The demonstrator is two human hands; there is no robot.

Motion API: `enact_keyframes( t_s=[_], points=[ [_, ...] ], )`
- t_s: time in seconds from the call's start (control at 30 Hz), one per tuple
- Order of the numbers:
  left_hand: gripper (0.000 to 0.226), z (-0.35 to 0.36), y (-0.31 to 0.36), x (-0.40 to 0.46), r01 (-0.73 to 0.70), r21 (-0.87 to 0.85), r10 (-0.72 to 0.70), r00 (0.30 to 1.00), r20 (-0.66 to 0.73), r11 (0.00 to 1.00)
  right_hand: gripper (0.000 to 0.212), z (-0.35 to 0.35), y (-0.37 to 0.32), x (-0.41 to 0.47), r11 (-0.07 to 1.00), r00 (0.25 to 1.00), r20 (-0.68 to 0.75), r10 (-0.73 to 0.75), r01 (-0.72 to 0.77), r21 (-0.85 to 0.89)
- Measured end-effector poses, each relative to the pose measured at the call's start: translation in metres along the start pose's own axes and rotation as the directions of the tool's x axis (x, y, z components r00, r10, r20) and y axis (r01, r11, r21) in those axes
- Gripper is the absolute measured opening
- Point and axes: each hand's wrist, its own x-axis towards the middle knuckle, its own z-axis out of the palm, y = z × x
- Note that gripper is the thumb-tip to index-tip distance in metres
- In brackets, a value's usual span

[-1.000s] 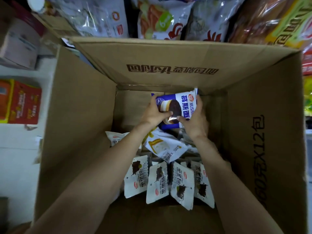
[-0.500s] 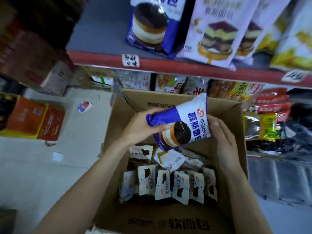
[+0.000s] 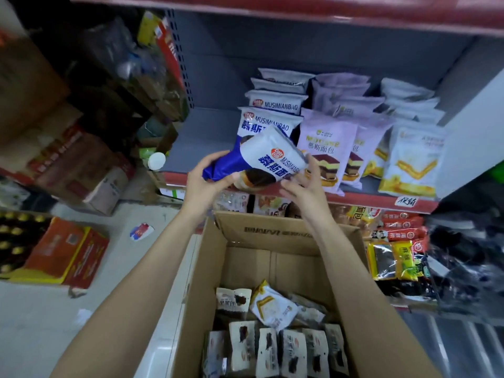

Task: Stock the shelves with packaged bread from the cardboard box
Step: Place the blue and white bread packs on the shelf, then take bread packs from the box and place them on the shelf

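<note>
A blue-and-white mousse bread bag [image 3: 261, 162] is held up in front of the grey shelf [image 3: 196, 137], just before a row of the same blue bags [image 3: 270, 118]. My left hand [image 3: 207, 181] grips its blue end with curled fingers. My right hand [image 3: 305, 186] holds the bag's right side, with fingers spread under and beside it. The open cardboard box [image 3: 272, 233] stands below my arms, holding several small white bread packs [image 3: 267, 347] and one yellow-striped pack [image 3: 272, 306].
Purple cake-bread bags [image 3: 324, 148] and yellow-striped bags [image 3: 411, 162] fill the shelf to the right of the blue row; bare shelf lies to the left. Lower shelves hold red and green packets [image 3: 395, 241]. An orange carton [image 3: 68, 255] and brown boxes [image 3: 81, 170] sit on the floor at left.
Both hands lifted the blue bag out of the box and up to shelf height. The view rose from the box interior to the shelf.
</note>
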Motion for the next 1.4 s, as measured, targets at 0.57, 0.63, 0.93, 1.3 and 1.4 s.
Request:
enact_keyframes(
  t_s=[0.57,0.63,0.93,1.3,1.4],
  points=[
    [0.047,0.014,-0.033,0.072,-0.081,0.390,0.053,0.995,0.081,0.917,0.086,0.008,-0.004,0.049,0.998,0.995,-0.069,-0.069,0.068,-0.017],
    [0.047,0.021,-0.038,0.073,-0.019,0.424,-0.020,0.996,0.086,0.905,0.083,0.011,-0.012,0.053,0.991,0.991,-0.060,-0.116,0.111,-0.080],
    [0.078,0.011,-0.053,0.067,0.063,0.528,-0.108,0.993,0.055,0.847,0.066,0.006,0.001,0.031,0.910,0.974,-0.116,-0.193,0.134,-0.391],
    [0.015,0.019,-0.057,-0.054,0.003,0.179,0.037,0.975,-0.220,0.984,0.040,-0.045,0.114,-0.077,0.821,0.998,-0.040,0.058,-0.070,-0.566],
    [0.017,0.022,-0.106,-0.100,-0.047,0.400,0.049,0.999,0.006,0.915,0.033,-0.069,0.175,-0.105,0.640,0.973,0.046,0.227,-0.113,-0.760]
  ],
)
